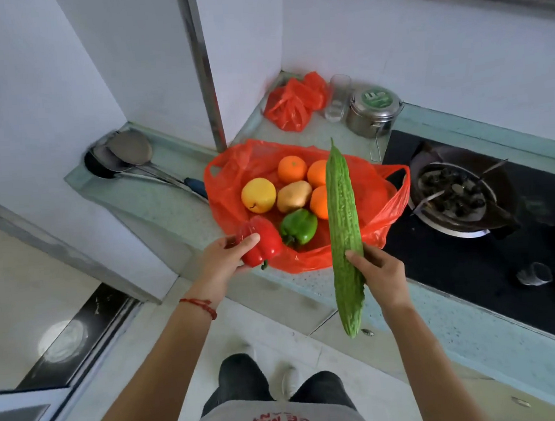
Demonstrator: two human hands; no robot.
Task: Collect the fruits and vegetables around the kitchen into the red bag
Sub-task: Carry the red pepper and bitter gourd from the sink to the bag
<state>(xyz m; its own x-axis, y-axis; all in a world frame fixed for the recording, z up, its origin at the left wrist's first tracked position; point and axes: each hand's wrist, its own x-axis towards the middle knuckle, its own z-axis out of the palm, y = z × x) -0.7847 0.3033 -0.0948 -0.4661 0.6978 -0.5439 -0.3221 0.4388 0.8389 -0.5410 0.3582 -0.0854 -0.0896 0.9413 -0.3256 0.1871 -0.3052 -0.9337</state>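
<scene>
Nearest, the right hand (pixel 380 270) has its grip clamped round the lower part of a long bitter gourd (pixel 344 235), thumb on the near face and fingers wrapped behind. The gourd stands nearly upright, its tip reaching over the bag; held low like this, it looks ready to be tipped forward and laid in lengthwise, since it is longer than the heap of produce.

The left hand (pixel 230 258) grips a red pepper (pixel 261 241) from the side, thumb on top and palm beneath. The pepper sits at the near left rim of the red bag (pixel 231 177), partly over the plastic. I judge that it is being eased in, or held so that it does not roll off the edge.

The bag lies spread wide on the tabletop (pixel 157 199), mouth open upward and handles splayed, so things can drop in without anyone lifting a side. Inside lie a green pepper (pixel 298 227), a lemon (pixel 258 195), a potato (pixel 294 196) and three oranges (pixel 292 169), bunched in the middle where the plastic sags.

To the right, a wok (pixel 458 187) sits on the stove, just beside the bag's right handle. Farther back stand a steel tin (pixel 373 111), a glass (pixel 339 97) and a second, crumpled bag (pixel 295 105) in the corner. A ladle (pixel 127 155) rests at the far left of the tabletop.

With both hands loaded at the bag, the collecting seems close to finished.
</scene>
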